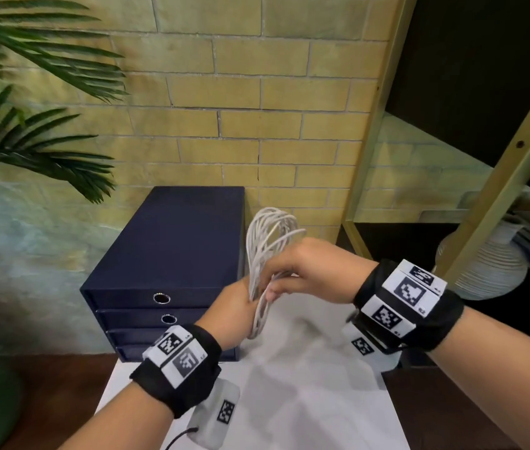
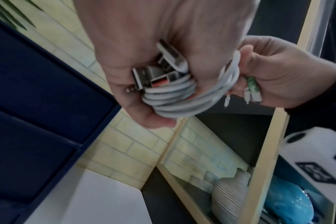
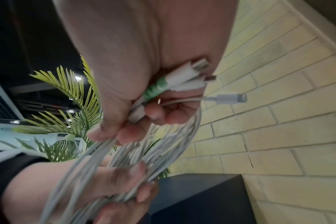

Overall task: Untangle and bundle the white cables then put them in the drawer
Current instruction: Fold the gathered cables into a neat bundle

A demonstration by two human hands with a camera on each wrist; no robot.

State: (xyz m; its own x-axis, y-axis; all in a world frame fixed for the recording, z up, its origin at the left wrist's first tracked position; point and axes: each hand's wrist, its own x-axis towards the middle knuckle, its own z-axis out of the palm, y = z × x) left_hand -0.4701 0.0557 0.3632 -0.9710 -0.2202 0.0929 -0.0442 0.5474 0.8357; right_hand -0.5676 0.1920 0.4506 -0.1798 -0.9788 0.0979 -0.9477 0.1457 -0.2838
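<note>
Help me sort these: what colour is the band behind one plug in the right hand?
Green band on a white cable, clearest in the right wrist view.

Both forearms reached forward, hands meeting. The left hand (image 1: 236,308) was fisted round the cables (image 1: 268,241); the right hand (image 1: 310,271) pinched their ends.

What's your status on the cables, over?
Both hands, left and right, gripping white cable coil. Drawer unit shut. Nothing blocking.
</note>
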